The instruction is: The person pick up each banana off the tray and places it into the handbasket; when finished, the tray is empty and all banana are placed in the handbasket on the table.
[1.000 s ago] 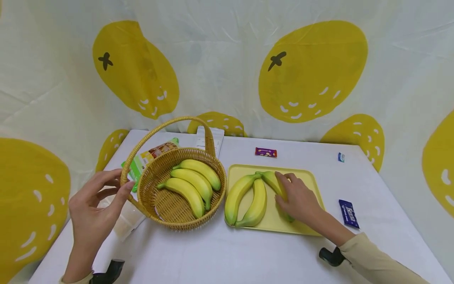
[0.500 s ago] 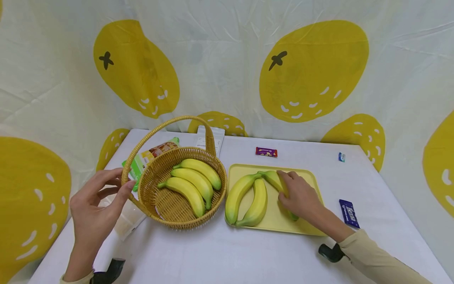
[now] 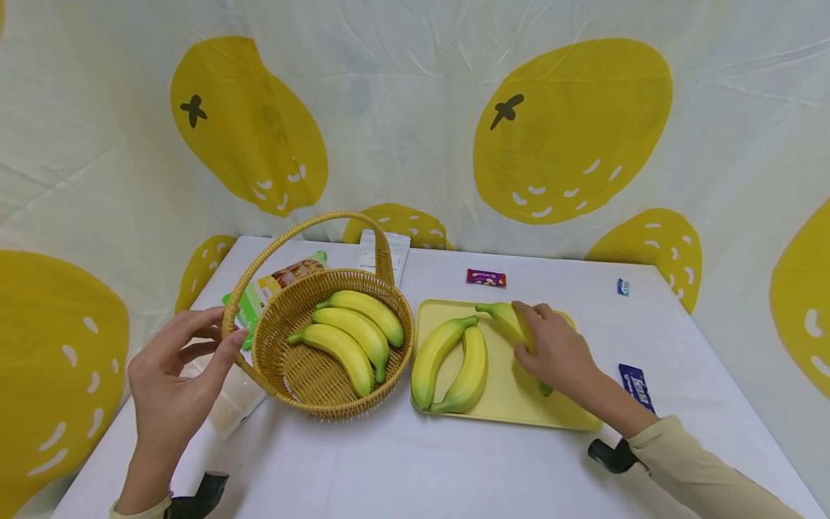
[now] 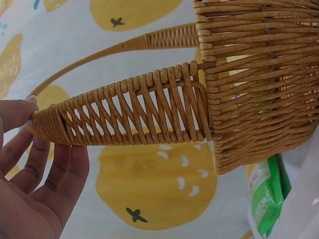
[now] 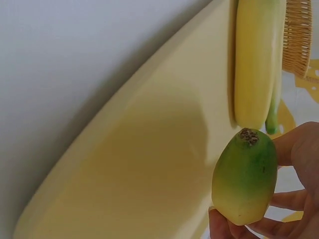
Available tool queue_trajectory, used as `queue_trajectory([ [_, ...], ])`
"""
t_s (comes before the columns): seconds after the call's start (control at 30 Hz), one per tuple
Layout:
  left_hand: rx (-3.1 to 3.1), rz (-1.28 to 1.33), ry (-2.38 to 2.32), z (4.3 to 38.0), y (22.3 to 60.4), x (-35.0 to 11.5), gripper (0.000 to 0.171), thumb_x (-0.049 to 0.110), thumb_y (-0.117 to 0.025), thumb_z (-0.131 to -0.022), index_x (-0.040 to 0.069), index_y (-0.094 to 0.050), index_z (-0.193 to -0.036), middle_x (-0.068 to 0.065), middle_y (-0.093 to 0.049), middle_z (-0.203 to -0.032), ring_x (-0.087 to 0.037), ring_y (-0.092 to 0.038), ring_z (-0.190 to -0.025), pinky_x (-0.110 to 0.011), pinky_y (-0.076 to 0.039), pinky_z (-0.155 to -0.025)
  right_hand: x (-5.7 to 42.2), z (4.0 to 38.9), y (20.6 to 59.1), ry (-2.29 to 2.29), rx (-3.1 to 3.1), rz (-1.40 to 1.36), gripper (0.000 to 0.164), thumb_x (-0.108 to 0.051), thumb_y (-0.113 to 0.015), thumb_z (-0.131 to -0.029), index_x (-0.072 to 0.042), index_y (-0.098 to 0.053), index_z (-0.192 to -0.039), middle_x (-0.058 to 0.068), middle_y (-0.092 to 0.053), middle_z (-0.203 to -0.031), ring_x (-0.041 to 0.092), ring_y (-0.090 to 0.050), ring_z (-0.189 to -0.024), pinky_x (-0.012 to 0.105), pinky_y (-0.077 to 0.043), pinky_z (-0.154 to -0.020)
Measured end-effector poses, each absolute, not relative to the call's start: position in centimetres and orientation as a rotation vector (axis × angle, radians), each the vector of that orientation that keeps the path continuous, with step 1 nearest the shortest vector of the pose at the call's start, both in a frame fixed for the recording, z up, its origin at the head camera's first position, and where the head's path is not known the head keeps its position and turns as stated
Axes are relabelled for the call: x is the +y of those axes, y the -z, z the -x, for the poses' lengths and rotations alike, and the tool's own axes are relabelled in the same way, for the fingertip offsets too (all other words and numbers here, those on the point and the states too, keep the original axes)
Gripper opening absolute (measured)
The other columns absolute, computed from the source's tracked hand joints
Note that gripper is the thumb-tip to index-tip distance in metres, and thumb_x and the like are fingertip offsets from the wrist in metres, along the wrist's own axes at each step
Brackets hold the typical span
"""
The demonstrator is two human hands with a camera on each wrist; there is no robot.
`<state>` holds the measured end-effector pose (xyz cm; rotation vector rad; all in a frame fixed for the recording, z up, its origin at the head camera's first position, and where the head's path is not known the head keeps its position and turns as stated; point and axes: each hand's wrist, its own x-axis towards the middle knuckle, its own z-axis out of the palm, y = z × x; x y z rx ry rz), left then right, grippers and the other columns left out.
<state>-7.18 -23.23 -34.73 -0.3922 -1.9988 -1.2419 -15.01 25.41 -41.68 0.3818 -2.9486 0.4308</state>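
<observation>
My left hand [image 3: 178,382] pinches the arched handle of a wicker basket [image 3: 331,412] between thumb and fingers. Inside the basket lie three yellow bananas [image 3: 353,335], side by side. On the right, my right hand [image 3: 558,349] grips a banana [image 3: 506,317] around its middle, over a pale yellow tray [image 3: 512,414]. The right wrist view shows the green tip of the held banana [image 5: 244,179] close up, with fingers curled under it. Two more bananas [image 3: 457,367] rest at the tray's left side, their stems together.
Behind the basket are a green snack bag [image 3: 253,303] and a white pouch [image 3: 398,252]. A clear package [image 3: 233,404] lies under the left hand's side of the basket. A purple bar [image 3: 486,278], a small blue packet [image 3: 623,287] and a dark blue packet [image 3: 635,388] lie around the tray.
My right hand has shifted slightly right with the banana, whose stem has come apart from the other two bananas' stems. The left hand and basket stay put.
</observation>
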Motion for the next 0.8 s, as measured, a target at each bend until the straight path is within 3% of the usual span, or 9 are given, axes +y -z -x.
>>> queue_trajectory([
  [0.47, -2.006, 0.396, 1.243, 7.2, 34.6, -23.0, 0.037, -0.022, -0.076, -0.081, -0.012, -0.073, -0.116, -0.008, -0.071, -0.101, -0.013, -0.062, -0.088, -0.011, -0.055, -0.080, 23.9, 15.0, 39.1, -0.439, -2.895, -0.470, 0.069, -0.013, -0.074, -0.089, -0.006, -0.051, -0.154, 0.024, -0.060, -0.126, 0.038, -0.063, -0.102, 0.055, -0.062, -0.075],
  [0.8, -2.003, 0.383, 1.243, 7.1, 34.3, -22.9, 0.036, -0.021, -0.076, -0.081, -0.012, -0.073, -0.116, -0.007, -0.071, -0.101, -0.013, -0.061, -0.086, -0.011, -0.055, -0.081, 20.6, 15.0, 36.6, -0.491, -2.784, -0.672, 0.065, -0.012, -0.072, -0.088, -0.006, -0.055, -0.151, 0.019, -0.062, -0.124, 0.034, -0.063, -0.100, 0.048, -0.059, -0.068],
])
